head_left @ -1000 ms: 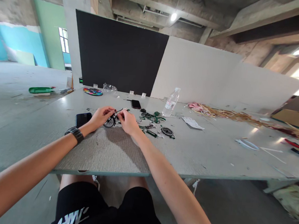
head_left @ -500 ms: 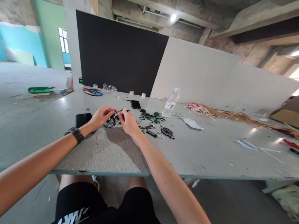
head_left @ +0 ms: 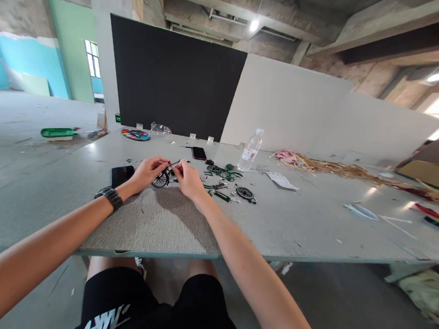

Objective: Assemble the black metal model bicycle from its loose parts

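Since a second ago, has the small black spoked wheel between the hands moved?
No. The small black spoked wheel sits at the same spot beside the black phone lying flat on the grey table.

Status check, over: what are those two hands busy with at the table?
Left hand and right hand both gripping small bike model. Model at table level. Loose parts right of it; nothing blocking.

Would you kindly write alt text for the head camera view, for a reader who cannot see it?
Both hands, left hand and right hand, hold a small model bicycle over a grey table. Loose green bicycle parts lie just right of them, with a black phone at the left and a water bottle behind.
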The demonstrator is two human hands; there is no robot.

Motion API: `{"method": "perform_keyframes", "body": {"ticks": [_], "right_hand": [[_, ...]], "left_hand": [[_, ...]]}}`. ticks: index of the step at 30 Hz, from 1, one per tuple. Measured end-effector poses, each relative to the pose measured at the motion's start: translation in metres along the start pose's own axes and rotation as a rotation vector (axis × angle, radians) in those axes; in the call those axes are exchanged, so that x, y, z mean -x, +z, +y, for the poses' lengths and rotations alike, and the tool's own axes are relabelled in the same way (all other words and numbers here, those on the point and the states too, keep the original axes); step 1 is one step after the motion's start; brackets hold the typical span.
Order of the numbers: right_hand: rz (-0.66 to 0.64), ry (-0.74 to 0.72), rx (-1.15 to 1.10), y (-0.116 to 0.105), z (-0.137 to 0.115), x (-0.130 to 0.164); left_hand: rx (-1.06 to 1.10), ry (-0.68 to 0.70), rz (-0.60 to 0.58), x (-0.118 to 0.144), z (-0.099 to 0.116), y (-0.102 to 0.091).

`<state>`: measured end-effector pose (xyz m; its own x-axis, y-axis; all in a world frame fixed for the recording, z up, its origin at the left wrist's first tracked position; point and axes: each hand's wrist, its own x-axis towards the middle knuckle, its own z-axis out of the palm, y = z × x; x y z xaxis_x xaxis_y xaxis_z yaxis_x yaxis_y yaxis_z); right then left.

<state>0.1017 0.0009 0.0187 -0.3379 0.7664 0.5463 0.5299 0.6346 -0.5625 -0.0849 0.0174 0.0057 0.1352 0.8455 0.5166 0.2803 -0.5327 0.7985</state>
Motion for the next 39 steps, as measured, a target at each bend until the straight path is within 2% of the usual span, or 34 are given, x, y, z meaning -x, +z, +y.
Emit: {"method": "perform_keyframes", "body": {"ticks": [3,7,9,11,14,17,19,22,25,27,31,34,36,39], "right_hand": [[-0.025,0.114,-0.09,-0.001,0.001,-0.003],[-0.166,0.291,-0.318,0.003,0.003,-0.008],[-0.107,0.245,-0.258,0.005,0.002,-0.007],[-0.039,0.113,-0.109,0.005,-0.001,-0.004],[-0.045,-0.04,0.137,0.001,-0.004,0.001],[-0.047,-0.059,0.364,-0.004,-0.005,0.005],[-0.055,-0.071,0.433,-0.006,-0.003,0.006],[-0.072,-0.089,0.387,-0.005,0.0,0.004],[-0.07,-0.069,0.189,-0.004,0.003,-0.001],[-0.093,0.01,-0.007,-0.004,0.005,-0.004],[-0.226,0.243,-0.344,-0.002,0.007,-0.008],[-0.135,0.231,-0.253,0.0,0.004,-0.005],[-0.079,0.124,-0.109,-0.001,0.002,-0.002],[-0.068,-0.032,0.105,-0.004,-0.001,0.004]], "left_hand": [[-0.009,0.01,-0.013,0.001,0.001,-0.001],[-0.022,0.029,-0.051,0.002,0.001,-0.002],[-0.025,0.028,-0.047,0.001,0.001,-0.002],[-0.022,0.023,-0.016,0.001,-0.001,-0.002],[-0.015,0.014,0.017,0.0,-0.003,-0.002],[-0.017,0.013,0.018,0.0,-0.004,-0.001],[-0.019,0.02,0.008,0.0,-0.003,-0.001],[-0.019,0.022,-0.004,0.002,-0.001,-0.001],[-0.016,0.003,-0.004,0.003,0.001,-0.001],[-0.011,-0.003,-0.013,0.003,0.001,-0.002],[-0.014,0.007,-0.042,0.003,0.001,-0.003],[-0.01,0.002,-0.047,0.003,0.0,-0.004],[0.0,-0.006,-0.032,0.003,0.0,-0.005],[0.002,-0.011,-0.008,0.003,-0.001,-0.004]]}}
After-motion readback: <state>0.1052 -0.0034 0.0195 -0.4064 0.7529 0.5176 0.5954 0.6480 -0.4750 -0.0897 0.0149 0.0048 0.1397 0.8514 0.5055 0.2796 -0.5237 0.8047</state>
